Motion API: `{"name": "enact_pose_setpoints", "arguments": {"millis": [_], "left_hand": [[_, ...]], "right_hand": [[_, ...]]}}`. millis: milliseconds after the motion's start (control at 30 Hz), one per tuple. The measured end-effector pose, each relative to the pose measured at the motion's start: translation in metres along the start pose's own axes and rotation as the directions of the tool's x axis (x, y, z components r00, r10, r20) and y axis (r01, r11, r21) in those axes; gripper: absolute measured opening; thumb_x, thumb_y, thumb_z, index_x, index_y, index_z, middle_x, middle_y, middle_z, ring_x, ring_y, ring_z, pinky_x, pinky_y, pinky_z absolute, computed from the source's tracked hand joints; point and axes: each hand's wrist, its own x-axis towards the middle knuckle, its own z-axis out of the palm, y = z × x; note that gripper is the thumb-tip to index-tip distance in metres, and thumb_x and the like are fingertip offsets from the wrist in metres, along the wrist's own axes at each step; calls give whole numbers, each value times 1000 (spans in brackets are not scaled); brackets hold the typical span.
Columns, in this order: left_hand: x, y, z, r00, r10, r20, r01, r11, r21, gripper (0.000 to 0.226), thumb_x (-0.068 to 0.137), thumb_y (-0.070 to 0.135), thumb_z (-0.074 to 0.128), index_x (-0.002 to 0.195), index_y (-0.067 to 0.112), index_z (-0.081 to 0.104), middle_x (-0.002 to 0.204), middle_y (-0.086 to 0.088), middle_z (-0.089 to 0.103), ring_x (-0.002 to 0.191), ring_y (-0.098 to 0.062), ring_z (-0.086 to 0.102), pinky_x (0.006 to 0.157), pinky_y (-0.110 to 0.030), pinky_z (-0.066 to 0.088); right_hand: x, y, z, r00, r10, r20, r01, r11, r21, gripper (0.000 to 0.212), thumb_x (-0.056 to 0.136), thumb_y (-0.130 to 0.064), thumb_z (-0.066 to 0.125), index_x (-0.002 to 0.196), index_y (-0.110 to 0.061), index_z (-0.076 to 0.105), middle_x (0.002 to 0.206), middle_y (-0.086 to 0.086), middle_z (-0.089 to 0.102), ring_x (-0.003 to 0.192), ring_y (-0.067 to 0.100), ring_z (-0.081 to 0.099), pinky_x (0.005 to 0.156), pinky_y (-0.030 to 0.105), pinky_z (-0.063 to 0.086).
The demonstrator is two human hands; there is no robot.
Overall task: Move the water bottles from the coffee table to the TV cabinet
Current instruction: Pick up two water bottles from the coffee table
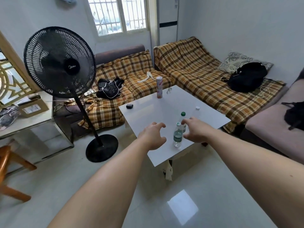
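Three clear water bottles stand upright near the front right of the white coffee table [148, 112]. The nearest bottle [177, 137] has a green label and pale cap. Behind it stands a bottle with a green cap [183, 115], partly hidden by my right hand. A white-capped bottle [197, 111] is farthest. My left hand [153, 136] hovers just left of the nearest bottle, fingers spread, holding nothing. My right hand [196, 130] hovers just right of it, fingers spread, empty. The TV cabinet is out of view.
A tall pink canister [159, 87] and a small black case [129, 106] sit on the table's far side. A black standing fan [65, 76] stands left of the table. Plaid-covered sofas wrap behind and right. A wooden chair [9, 170] is at the left edge.
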Motion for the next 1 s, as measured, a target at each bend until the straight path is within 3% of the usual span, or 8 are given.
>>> {"name": "enact_pose_setpoints", "arguments": {"millis": [367, 633, 900, 1000], "left_hand": [[150, -13, 15, 996, 63, 57, -60, 997, -50, 51, 85, 33, 58, 132, 35, 40, 140, 1, 41, 105, -25, 55, 81, -36, 51], [265, -49, 2, 991, 52, 125, -45, 997, -57, 52, 83, 35, 55, 133, 34, 40, 138, 0, 42, 111, -28, 53, 89, -45, 51], [334, -47, 8, 984, 87, 159, -72, 993, -96, 52, 83, 34, 55, 133, 32, 41, 139, -2, 41, 107, -27, 53, 78, -37, 48], [354, -40, 18, 977, 75, 198, -61, 995, -75, 52, 83, 35, 55, 133, 33, 40, 142, -2, 39, 110, -28, 53, 86, -41, 50]], "right_hand": [[117, 41, -10, 991, 126, 55, -125, 992, -15, 56, 88, -35, 61, 139, -23, 41, 141, 6, 40, 118, 27, 53, 97, 42, 47], [220, 49, -19, 973, 222, 67, -222, 975, -9, 51, 87, -33, 61, 133, -23, 44, 141, 9, 40, 116, 28, 53, 97, 43, 47], [276, 73, -18, 954, 282, 107, -281, 959, -20, 52, 88, -32, 59, 137, -23, 42, 141, 7, 41, 123, 27, 48, 101, 42, 45], [296, 89, -16, 953, 285, 107, -286, 958, -7, 52, 89, -32, 59, 137, -23, 42, 141, 6, 42, 125, 27, 46, 102, 43, 44]]}}
